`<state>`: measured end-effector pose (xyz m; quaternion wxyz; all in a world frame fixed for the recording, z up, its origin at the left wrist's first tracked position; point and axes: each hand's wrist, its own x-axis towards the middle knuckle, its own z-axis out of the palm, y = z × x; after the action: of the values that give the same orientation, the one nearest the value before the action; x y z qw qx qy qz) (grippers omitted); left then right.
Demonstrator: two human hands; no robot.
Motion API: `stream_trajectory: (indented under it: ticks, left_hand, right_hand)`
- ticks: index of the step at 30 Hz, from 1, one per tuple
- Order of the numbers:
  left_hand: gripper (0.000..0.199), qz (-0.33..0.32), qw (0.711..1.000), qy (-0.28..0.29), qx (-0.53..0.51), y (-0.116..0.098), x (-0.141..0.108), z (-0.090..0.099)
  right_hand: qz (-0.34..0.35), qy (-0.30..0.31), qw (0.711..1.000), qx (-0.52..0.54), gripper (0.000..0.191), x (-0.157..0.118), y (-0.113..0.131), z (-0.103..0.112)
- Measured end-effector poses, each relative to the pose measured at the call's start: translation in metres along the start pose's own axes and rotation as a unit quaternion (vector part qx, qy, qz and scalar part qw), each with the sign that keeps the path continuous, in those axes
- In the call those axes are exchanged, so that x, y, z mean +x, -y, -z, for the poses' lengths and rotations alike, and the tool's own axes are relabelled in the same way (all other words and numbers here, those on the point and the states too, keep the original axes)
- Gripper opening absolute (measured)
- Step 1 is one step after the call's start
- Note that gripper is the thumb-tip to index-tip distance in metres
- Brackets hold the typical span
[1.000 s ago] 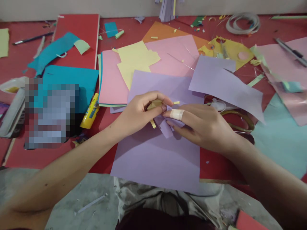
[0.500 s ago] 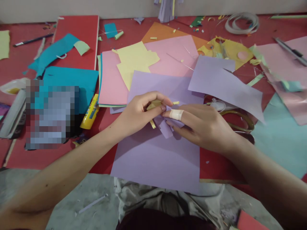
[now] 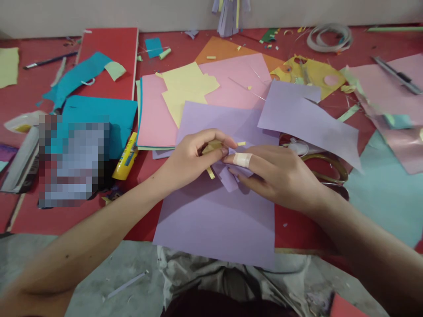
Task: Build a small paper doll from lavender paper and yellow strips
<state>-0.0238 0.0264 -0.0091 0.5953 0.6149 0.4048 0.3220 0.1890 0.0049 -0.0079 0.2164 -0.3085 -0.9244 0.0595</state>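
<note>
Left hand (image 3: 198, 153), right hand (image 3: 276, 169) pinch purple strip (image 3: 229, 180), axis slanting toward lap (image 3: 194, 268).

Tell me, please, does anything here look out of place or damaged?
A pale strip lies on the floor, off the red table, apparently dropped; the yellow sheet at the back right has ragged, cut-away edges.

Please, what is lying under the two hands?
Beneath the left hand and right hand lies a large purple sheet. Both hold a small purple paper piece. The hands cover part of the sheet and piece, so I cannot see there.
</note>
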Motion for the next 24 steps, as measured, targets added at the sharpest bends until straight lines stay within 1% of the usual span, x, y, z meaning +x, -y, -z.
stream_trajectory:
  ticks: [6,13,16,22,24]
  left_hand:
    - [0.013,-0.003,1.000,0.003,-0.010,-0.0009,-0.0011,0.0003]
    - [0.015,0.000,1.000,-0.001,-0.003,-0.0017,-0.0012,0.0002]
    - [0.018,-0.018,1.000,-0.011,0.021,-0.0021,-0.0015,0.0001]
    - [0.019,-0.060,0.996,-0.026,0.064,-0.0024,-0.0015,0.0011]
    - [0.019,-0.063,0.995,-0.026,0.070,-0.0018,-0.0013,0.0017]
  right_hand:
    - [-0.003,-0.012,1.000,-0.005,0.015,0.0005,0.0001,-0.0005]
    - [0.001,-0.041,0.999,-0.011,0.016,0.0002,-0.0015,-0.0033]
    - [-0.010,-0.054,0.998,0.000,0.015,-0.0003,-0.0007,-0.0039]
    - [-0.029,-0.060,0.997,0.033,0.018,-0.0003,-0.0002,-0.0048]
    - [-0.032,-0.068,0.996,0.048,0.019,0.0000,-0.0003,-0.0055]
